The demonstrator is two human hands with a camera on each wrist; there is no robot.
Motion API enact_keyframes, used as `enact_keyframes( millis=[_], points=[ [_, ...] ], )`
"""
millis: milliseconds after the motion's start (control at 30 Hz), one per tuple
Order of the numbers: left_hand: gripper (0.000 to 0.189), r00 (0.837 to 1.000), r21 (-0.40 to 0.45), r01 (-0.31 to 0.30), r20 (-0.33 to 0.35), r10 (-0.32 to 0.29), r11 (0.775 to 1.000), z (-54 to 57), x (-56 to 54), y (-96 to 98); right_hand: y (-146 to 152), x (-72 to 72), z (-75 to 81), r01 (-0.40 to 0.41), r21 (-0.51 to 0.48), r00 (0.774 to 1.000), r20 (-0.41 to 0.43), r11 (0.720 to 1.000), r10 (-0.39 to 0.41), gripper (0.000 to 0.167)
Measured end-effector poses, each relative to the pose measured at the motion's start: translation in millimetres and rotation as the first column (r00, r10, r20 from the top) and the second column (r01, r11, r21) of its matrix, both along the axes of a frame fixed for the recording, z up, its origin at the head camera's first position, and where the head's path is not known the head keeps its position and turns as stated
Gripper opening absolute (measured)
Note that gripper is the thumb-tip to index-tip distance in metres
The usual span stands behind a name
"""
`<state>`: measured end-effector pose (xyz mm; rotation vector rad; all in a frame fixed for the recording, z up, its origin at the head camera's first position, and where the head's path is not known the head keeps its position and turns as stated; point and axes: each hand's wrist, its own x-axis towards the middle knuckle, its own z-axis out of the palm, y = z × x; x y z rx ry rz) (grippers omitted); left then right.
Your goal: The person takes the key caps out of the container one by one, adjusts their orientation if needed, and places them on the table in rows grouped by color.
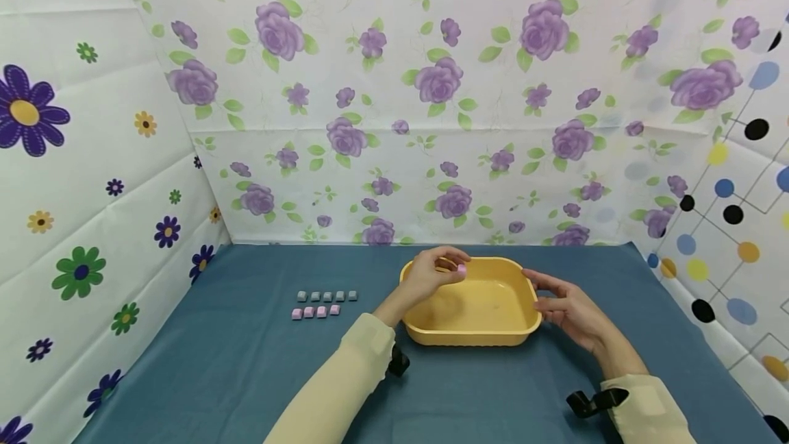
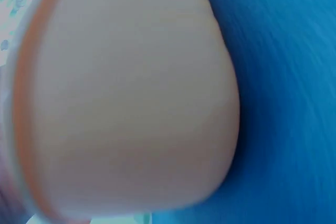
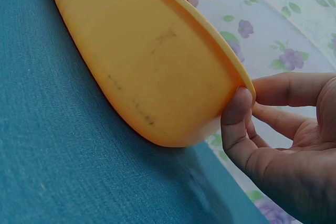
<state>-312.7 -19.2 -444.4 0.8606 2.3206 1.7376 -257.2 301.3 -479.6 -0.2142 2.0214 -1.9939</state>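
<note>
Between thumb and fingertips, my left hand [image 1: 425, 275] pinches a small pink keycap-like piece [image 1: 461, 270] above the yellow plastic tub [image 1: 471, 338]. My right hand [image 1: 574, 315] grips the tub's right rim. In the right wrist view, the thumb presses the outside of the tub [image 3: 152, 61] and a finger lies over its rim. To the left on the cloth lie a row of several grey keycap-like pieces [image 1: 328, 297] and, nearer, a row of several pink ones [image 1: 309, 312]. A blurred pale surface fills much of the left wrist view, hiding the left hand's work.
A blue-green cloth [image 1: 209, 355] covers the table. Behind it hangs a flowered sheet [image 1: 394, 177], with a daisy-patterned sheet [image 1: 111, 238] on the left and a dotted one [image 1: 733, 259] on the right.
</note>
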Motion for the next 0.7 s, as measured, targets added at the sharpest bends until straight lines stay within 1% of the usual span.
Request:
enact_keyframes(
  millis=[133, 367, 467, 567, 700],
  points=[
    [0.028, 1.000, -0.007, -0.021, -0.023, 0.021, 1.000, 2.6, 1.1, -14.3, -0.8, -0.1, 0.4, 0.002, 0.000, 1.000, -0.001, 1.000, -0.002, 0.074],
    [0.026, 0.998, 0.020, -0.069, -0.011, 0.070, 0.997, 4.8, 9.0, -37.9, -1.5, 0.5, 0.5, -0.001, 0.000, 1.000, -0.006, 1.000, 0.001, 0.073],
    [0.027, 0.996, 0.024, -0.091, -0.012, 0.092, 0.996, 3.4, 12.2, -48.1, -1.6, 0.4, 0.8, 0.000, 0.001, 1.000, -0.002, 1.000, 0.000, 0.073],
    [0.029, 0.994, 0.024, -0.110, -0.015, 0.110, 0.994, -0.4, 13.8, -57.0, -1.7, 0.6, 0.8, 0.002, 0.002, 1.000, 0.002, 1.000, -0.002, 0.073],
    [0.030, 0.993, 0.008, -0.117, -0.006, 0.118, 0.993, -5.5, 15.5, -65.8, -1.7, 1.0, 1.0, 0.003, 0.000, 1.000, 0.003, 1.000, -0.003, 0.074]
  ],
)
